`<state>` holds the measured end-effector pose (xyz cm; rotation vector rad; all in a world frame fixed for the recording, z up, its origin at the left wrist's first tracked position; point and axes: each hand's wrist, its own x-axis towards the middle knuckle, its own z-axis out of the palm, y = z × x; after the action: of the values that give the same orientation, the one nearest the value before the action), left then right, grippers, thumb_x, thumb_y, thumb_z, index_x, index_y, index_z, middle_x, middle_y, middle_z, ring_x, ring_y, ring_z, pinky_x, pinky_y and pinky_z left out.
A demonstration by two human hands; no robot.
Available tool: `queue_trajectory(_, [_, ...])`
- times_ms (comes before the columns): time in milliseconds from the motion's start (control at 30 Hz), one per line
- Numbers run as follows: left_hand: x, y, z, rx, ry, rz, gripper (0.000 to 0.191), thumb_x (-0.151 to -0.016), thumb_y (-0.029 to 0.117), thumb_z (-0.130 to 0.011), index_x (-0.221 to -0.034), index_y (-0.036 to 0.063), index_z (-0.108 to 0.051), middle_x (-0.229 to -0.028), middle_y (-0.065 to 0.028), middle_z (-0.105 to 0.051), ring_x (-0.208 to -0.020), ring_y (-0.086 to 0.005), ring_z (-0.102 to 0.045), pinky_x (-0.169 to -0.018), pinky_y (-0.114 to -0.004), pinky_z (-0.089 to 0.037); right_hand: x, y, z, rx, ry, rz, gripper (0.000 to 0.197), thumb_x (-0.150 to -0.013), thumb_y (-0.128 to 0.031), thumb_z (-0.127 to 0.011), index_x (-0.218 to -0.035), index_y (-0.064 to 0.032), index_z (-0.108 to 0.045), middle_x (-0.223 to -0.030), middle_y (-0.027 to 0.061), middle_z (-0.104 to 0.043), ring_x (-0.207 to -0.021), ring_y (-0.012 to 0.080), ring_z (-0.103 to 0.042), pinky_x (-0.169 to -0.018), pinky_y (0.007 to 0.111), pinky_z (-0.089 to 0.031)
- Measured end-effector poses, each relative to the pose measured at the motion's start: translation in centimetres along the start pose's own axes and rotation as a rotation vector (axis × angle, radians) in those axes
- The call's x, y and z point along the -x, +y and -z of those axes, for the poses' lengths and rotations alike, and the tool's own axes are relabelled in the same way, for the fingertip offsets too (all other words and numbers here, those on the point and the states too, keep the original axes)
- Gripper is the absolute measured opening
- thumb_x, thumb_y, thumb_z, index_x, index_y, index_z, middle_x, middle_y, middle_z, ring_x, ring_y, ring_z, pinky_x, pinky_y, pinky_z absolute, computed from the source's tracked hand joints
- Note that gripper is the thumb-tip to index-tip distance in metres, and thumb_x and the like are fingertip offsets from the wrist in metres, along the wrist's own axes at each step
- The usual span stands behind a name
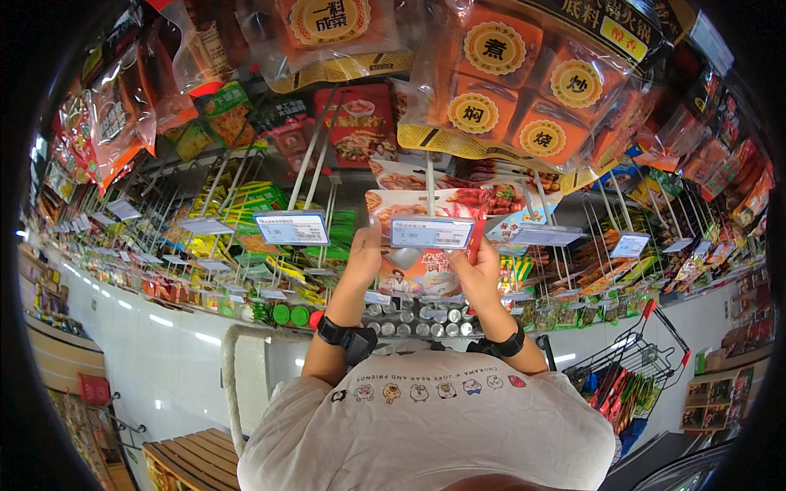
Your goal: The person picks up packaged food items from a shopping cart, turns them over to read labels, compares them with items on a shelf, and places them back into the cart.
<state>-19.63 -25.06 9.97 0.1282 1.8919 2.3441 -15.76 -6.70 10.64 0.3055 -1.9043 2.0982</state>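
Observation:
A red and white seasoning pouch [424, 270] hangs at a metal display hook behind a price tag holder [431, 234]. My left hand [366, 251] grips the pouch's left edge, its fingers partly hidden behind the pouch. On the other side my right hand [477, 270] holds the right edge, thumb on the front and fingers behind. The tag holder covers part of the pouch. More pouches of the same kind [399, 175] show just behind it. Both wrists wear black straps.
Large clear packs of orange seasoning blocks [491, 80] hang overhead. Hooks with bagged foods and price tags [292, 228] line both sides. Several jars [405, 328] stand low on the shelf. A shopping cart [645, 356] holding packets is at right, a slatted wooden stand [190, 457] at lower left.

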Motion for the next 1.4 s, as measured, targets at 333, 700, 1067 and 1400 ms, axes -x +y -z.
queue_trajectory(333, [-1.9, -1.1, 0.2, 0.102, 0.060, -0.311, 0.034, -0.082, 0.017, -0.047, -0.111, 0.0018, -0.036, -0.100, -0.0083, -0.046, -0.084, -0.0113, -0.047, -0.066, -0.022, -0.040, -0.7, 1.4, -1.1, 0.127, 0.150, 0.114, 0.042, -0.072, -0.005, -0.056, -0.109, -0.0005, -0.036, -0.089, 0.0096, -0.054, -0.079, 0.0109, -0.050, -0.070, 0.024, -0.040])
queue_trajectory(700, [-2.4, -0.6, -0.7, 0.191, 0.128, -0.269, 0.028, -0.076, 0.004, -0.054, -0.102, -0.0013, -0.045, -0.085, -0.0044, -0.055, -0.074, -0.0087, -0.053, -0.061, -0.019, -0.043, -1.1, 2.5, -1.2, 0.424, 0.167, 0.169, 0.040, -0.075, -0.006, -0.051, -0.110, -0.0016, -0.032, -0.089, 0.0139, -0.055, -0.082, 0.0194, -0.055, -0.072, 0.028, -0.042])
queue_trajectory(1067, [-3.5, 1.9, -1.0, 0.083, 0.245, -0.408, 0.011, -0.077, 0.007, -0.054, -0.084, -0.0017, -0.051, -0.074, -0.0017, -0.054, -0.056, -0.0052, -0.049, -0.041, -0.018, -0.036, -5.0, 2.7, -1.9, 0.527, 0.180, 0.162, 0.030, -0.071, -0.003, -0.053, -0.095, -0.0055, -0.035, -0.074, 0.0201, -0.055, -0.071, 0.0369, -0.054, -0.058, 0.037, -0.043])
queue_trajectory(1400, [-5.5, 0.1, -0.6, 0.006, 0.205, -0.416, 0.017, -0.077, 0.013, -0.057, -0.080, -0.0038, -0.054, -0.073, -0.0056, -0.058, -0.056, -0.0055, -0.053, -0.044, -0.020, -0.042, -5.6, 4.8, -1.2, 0.699, 0.233, 0.174, 0.031, -0.073, -0.011, -0.053, -0.096, -0.0041, -0.034, -0.080, 0.0212, -0.055, -0.076, 0.0377, -0.053, -0.062, 0.038, -0.043])
